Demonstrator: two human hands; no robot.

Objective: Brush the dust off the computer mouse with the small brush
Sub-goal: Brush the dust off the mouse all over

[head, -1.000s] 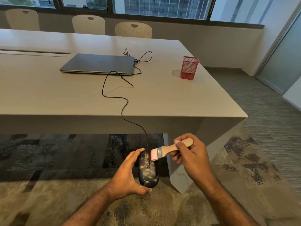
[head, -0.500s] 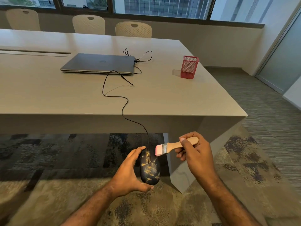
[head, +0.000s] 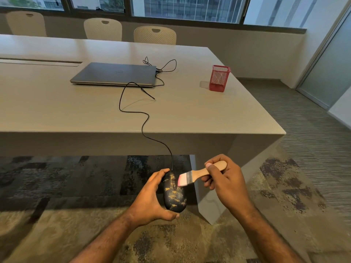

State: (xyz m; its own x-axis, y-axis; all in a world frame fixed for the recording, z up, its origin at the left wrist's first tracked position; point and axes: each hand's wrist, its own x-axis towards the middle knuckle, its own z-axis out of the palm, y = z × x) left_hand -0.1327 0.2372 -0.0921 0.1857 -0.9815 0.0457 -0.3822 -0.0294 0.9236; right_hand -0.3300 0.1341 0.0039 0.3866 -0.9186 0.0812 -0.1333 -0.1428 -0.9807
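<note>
Mouse (head: 174, 194), oval, black w/ gold flecks, held in air below the table's (head: 209, 118) front edge, near its right corner. Left hand (head: 150, 202) fingers curl round it. Right hand (head: 226, 185) pinches the brush's (head: 201, 174) wood handle; pink bristles touch mouse top. Cord (head: 144, 126) runs up over edge.

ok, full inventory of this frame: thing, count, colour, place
black computer mouse with gold flecks: 1, held below table edge
wooden-handled brush with pink bristles: 1, bristles at mouse front
black mouse cable: 1, runs across table toward laptop
closed grey laptop: 1, table centre
red mesh pen cup: 1, table right
long beige table: 1
cream chairs: 3, far side
patterned carpet: floor
left hand: grips mouse
right hand: grips brush handle
</note>
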